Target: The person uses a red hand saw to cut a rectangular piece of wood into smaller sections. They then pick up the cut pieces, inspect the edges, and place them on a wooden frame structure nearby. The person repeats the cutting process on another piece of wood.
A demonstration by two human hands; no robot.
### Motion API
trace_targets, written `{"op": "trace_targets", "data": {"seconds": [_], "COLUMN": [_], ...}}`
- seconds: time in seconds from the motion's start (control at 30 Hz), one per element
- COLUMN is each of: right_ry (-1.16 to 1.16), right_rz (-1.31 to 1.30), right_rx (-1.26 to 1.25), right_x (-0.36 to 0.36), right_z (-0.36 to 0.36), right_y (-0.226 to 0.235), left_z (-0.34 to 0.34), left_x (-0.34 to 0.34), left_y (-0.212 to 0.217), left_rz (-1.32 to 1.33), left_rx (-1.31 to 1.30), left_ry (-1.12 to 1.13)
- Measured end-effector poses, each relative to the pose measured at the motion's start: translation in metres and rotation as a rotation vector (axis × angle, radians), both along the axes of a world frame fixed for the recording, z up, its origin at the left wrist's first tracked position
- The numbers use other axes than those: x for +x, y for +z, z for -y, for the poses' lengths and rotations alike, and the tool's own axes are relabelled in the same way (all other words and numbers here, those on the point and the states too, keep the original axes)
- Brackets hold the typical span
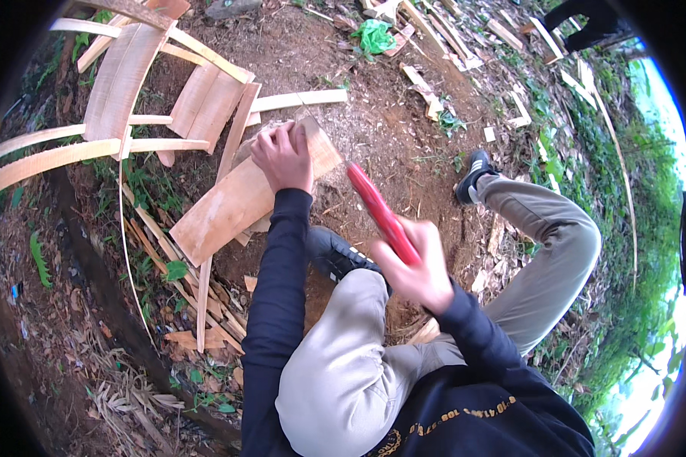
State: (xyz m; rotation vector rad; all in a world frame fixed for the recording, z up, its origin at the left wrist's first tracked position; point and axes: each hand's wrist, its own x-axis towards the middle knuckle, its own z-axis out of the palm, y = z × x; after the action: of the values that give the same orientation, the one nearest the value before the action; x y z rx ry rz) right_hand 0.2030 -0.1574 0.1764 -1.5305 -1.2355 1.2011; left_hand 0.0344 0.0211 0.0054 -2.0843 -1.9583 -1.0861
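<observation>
A wide, pale wooden board [225, 209] lies at a slant in front of me, propped over other wood. My left hand [283, 156] presses down near its far end, with the fingers curled over the upper edge. My right hand [415, 266] is wrapped around the red handle of a saw [377, 209]. Its thin blade reaches up and left across the board's far end, close to my left fingers. The blade shows nearly edge-on, so how deep it sits in the wood I cannot tell.
Left of the board stands a frame of wooden planks and slats [118, 84]. Long thin strips [202, 305] lie below it. My shoes [343, 255] and bent legs flank the work. Wood scraps [434, 38] and a green plastic bag [373, 36] lie farther off; another person's dark-clothed legs [587, 23] show at far right.
</observation>
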Motion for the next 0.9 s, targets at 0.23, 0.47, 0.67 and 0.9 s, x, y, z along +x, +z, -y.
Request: {"op": "trace_targets", "data": {"seconds": [0.23,0.47,0.67,0.9], "right_ry": [0.032,-0.002,-0.070,-0.115], "right_rz": [-0.014,-0.031,0.103,0.079], "right_rx": [-0.088,-0.033,-0.038,-0.032], "right_x": [0.006,-0.004,0.041,0.032], "right_z": [0.027,-0.017,0.057,0.028], "right_y": [0.022,-0.008,0.026,0.011], "left_z": [0.001,-0.001,-0.001,0.002], "left_x": [-0.001,-0.001,-0.003,0.001], "left_y": [0.001,0.000,-0.001,0.001], "left_rz": [0.019,0.038,-0.014,-0.039], "left_rx": [-0.028,-0.054,0.004,-0.036], "left_ry": [-0.002,0.006,-0.010,-0.004]}}
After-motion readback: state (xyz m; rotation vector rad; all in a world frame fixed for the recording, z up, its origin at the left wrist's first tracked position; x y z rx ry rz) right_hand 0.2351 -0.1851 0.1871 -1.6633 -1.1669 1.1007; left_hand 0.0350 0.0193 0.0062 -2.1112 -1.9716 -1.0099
